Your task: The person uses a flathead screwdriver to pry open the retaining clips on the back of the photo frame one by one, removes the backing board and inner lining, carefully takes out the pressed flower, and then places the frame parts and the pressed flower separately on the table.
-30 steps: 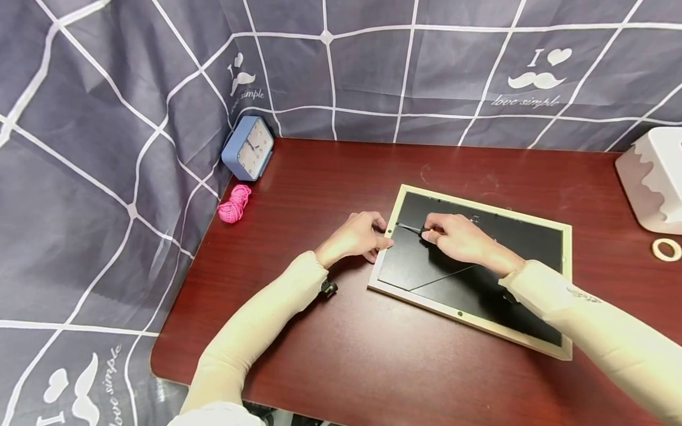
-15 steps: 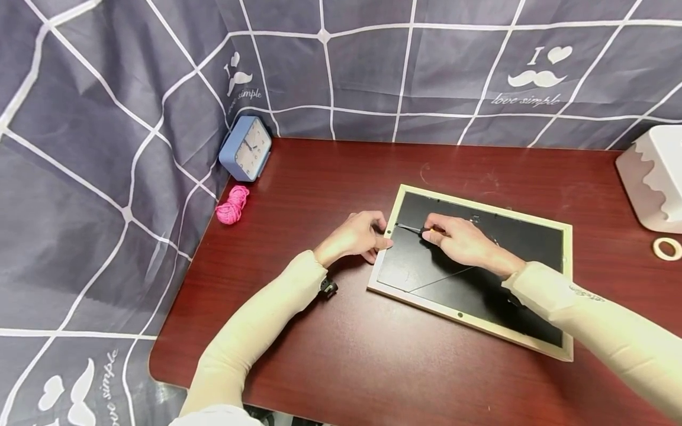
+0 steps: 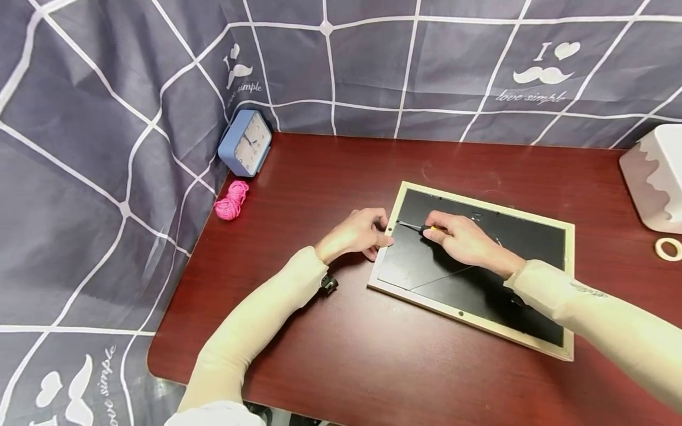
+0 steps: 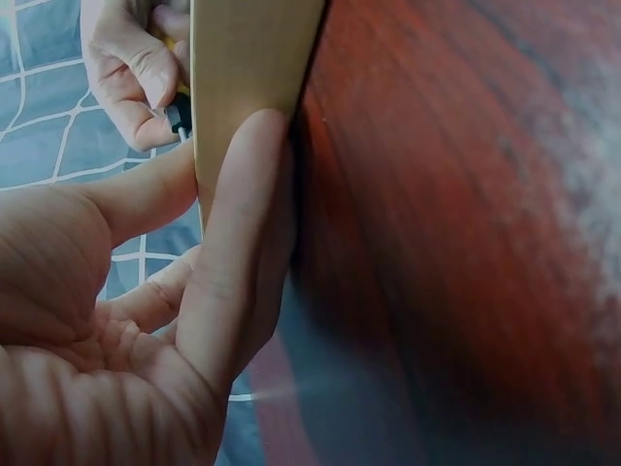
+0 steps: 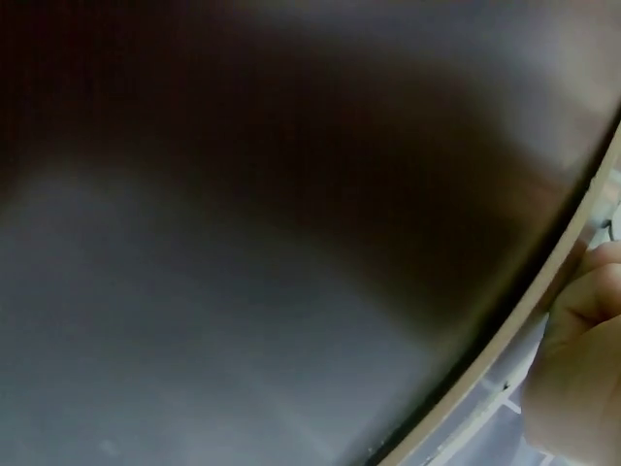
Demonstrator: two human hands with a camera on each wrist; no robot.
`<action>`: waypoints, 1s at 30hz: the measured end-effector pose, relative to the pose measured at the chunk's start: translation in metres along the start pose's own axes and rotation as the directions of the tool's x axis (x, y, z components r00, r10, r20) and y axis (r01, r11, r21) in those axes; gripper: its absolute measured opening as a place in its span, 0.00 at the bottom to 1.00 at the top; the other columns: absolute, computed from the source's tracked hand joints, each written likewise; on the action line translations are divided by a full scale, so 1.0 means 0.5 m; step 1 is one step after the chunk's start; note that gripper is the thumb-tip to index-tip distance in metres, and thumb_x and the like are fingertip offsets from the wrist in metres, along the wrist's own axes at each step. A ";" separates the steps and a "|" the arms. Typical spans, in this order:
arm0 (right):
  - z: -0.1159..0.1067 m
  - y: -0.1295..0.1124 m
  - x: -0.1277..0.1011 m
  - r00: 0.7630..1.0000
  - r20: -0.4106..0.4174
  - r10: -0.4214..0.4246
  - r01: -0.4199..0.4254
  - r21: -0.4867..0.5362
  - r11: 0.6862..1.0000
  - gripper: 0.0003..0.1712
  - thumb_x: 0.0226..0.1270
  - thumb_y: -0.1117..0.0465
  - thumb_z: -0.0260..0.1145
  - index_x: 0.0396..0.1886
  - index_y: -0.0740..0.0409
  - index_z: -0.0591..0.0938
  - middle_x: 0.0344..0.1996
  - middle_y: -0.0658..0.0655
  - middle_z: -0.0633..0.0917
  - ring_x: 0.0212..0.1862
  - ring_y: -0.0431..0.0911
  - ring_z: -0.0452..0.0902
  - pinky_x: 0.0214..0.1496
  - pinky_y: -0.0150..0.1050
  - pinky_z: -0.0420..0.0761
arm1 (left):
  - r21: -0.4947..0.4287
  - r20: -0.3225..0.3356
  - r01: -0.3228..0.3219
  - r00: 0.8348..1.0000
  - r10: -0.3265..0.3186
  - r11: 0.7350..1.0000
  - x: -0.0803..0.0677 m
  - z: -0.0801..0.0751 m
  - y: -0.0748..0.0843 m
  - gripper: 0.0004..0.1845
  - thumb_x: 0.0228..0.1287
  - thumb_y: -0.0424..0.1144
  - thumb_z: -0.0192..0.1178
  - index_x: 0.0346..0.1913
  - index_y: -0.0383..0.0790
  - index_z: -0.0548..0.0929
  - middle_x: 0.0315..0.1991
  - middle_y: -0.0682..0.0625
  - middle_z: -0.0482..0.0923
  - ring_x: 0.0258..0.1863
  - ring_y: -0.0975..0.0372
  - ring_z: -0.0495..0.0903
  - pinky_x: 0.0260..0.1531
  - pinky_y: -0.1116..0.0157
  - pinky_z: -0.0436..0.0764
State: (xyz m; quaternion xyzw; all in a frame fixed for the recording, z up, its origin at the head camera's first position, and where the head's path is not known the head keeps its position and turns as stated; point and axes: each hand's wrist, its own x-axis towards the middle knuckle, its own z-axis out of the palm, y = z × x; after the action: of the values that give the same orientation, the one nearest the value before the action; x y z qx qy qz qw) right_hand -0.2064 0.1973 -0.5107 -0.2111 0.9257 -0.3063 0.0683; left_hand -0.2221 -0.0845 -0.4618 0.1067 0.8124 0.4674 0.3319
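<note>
A light wooden picture frame (image 3: 426, 302) lies face down on the table, its black backing board (image 3: 421, 266) upward. My left hand (image 3: 363, 232) holds the frame's left side. The left wrist view shows the thumb on the rim and a finger (image 4: 238, 204) along the frame's outer edge. My right hand (image 3: 463, 239), above the board, grips a screwdriver (image 3: 410, 226) by its black and yellow handle. Its metal shaft points left, with the tip at the board's left margin beside the rim. The right wrist view is mostly dark, blurred board (image 5: 194, 320).
The dark red table (image 3: 330, 171) meets a grey checked curtain (image 3: 367, 65) behind and at the left. A blue alarm clock (image 3: 246, 144) and pink yarn (image 3: 231, 200) sit at the left corner. Farther right are a white and beige container (image 3: 652, 177) and a tape roll (image 3: 668, 249).
Both hands and the frame stay nearly in place. The screwdriver turns slightly in my right hand, showing more of its yellow handle and shaft. The head view shifts a little.
</note>
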 end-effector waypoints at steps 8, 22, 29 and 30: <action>-0.015 -0.015 -0.009 1.000 -0.009 0.020 -0.019 0.075 0.997 0.05 0.80 0.52 0.68 0.40 0.42 0.83 0.26 0.46 0.77 0.31 0.41 0.72 0.34 0.36 0.67 | 0.019 0.012 -0.004 1.000 0.004 1.000 0.002 0.002 0.007 0.14 0.73 0.34 0.72 0.48 0.37 0.76 0.29 0.45 0.83 0.20 0.59 0.89 0.30 0.58 0.96; -0.030 -0.066 -0.014 0.995 0.032 0.091 -0.094 0.103 0.990 0.04 0.82 0.56 0.66 0.42 0.47 0.83 0.28 0.48 0.80 0.33 0.44 0.72 0.37 0.38 0.69 | 0.020 0.040 -0.041 0.998 0.040 0.999 -0.002 -0.008 -0.005 0.14 0.75 0.33 0.70 0.45 0.37 0.72 0.28 0.47 0.78 0.19 0.60 0.87 0.31 0.57 0.97; -0.023 -0.053 -0.013 0.999 -0.005 0.051 -0.050 0.153 0.987 0.06 0.81 0.52 0.67 0.41 0.46 0.84 0.27 0.48 0.80 0.32 0.43 0.71 0.35 0.38 0.66 | 0.022 0.048 -0.057 0.997 0.056 0.998 -0.001 -0.008 -0.005 0.14 0.75 0.33 0.70 0.44 0.37 0.71 0.28 0.47 0.78 0.18 0.60 0.87 0.30 0.57 0.96; -0.022 -0.051 -0.013 0.999 -0.011 0.045 -0.043 0.158 0.987 0.06 0.81 0.52 0.67 0.41 0.45 0.84 0.27 0.47 0.80 0.32 0.43 0.71 0.35 0.38 0.66 | 0.028 0.048 -0.062 0.997 0.061 0.998 -0.001 -0.008 -0.005 0.14 0.75 0.33 0.70 0.44 0.37 0.71 0.28 0.47 0.78 0.18 0.60 0.87 0.29 0.57 0.96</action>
State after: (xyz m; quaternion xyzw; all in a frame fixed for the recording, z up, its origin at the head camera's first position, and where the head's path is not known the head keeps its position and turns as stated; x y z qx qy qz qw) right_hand -0.1943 0.1877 -0.4866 -0.1824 0.9035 -0.3786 0.0846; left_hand -0.2239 -0.0887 -0.4624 0.1474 0.8075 0.4628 0.3346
